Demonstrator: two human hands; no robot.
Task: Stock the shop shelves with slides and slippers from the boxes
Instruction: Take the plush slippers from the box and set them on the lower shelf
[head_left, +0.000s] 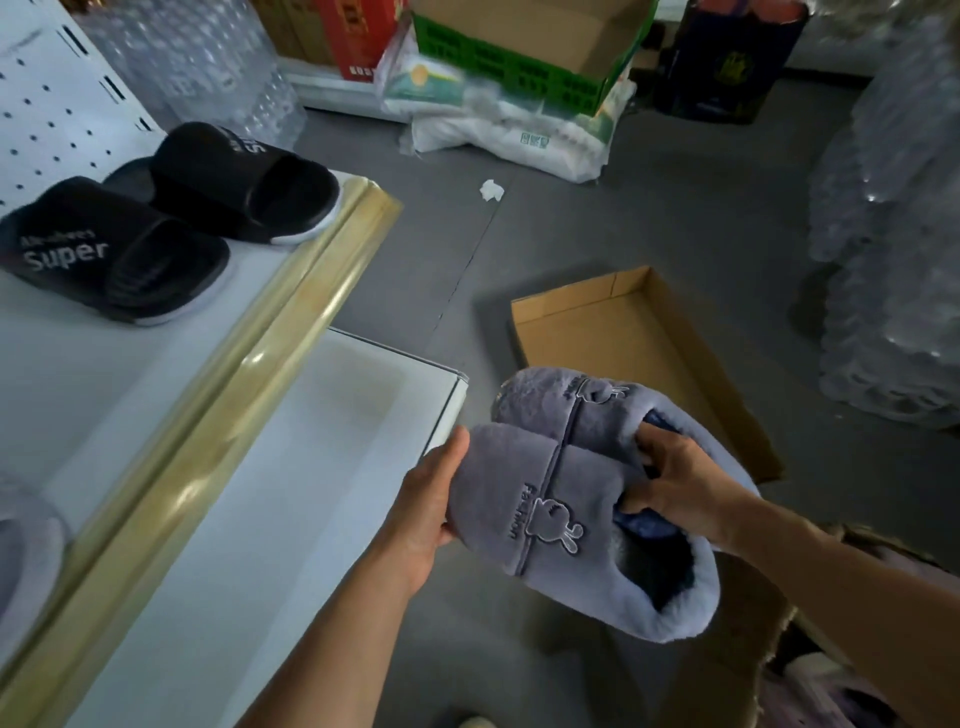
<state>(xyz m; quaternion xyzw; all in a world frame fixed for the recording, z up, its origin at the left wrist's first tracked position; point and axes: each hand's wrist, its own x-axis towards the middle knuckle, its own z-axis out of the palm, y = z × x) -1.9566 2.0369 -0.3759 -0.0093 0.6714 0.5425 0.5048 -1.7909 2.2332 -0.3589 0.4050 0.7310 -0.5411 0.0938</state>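
A pair of grey-lilac plush slippers (561, 467) with an embroidered rabbit is held side by side above the floor, right of the shelves. My left hand (431, 504) grips the toe end of the nearer slipper. My right hand (675, 483) has its fingers curled into the slipper openings and holds both. Two black slides (156, 228) marked "Super" lie on the upper white shelf (104, 374). A white lower shelf (311, 467) juts out beneath it.
An open cardboard box lid (634, 332) lies on the grey floor behind the slippers. Another carton (753, 623) with more slippers sits at the lower right. Bubble-wrapped stacks (893, 234) stand right; boxes, a green crate (509, 67) and bags line the back. A grey slipper (26, 540) shows at far left.
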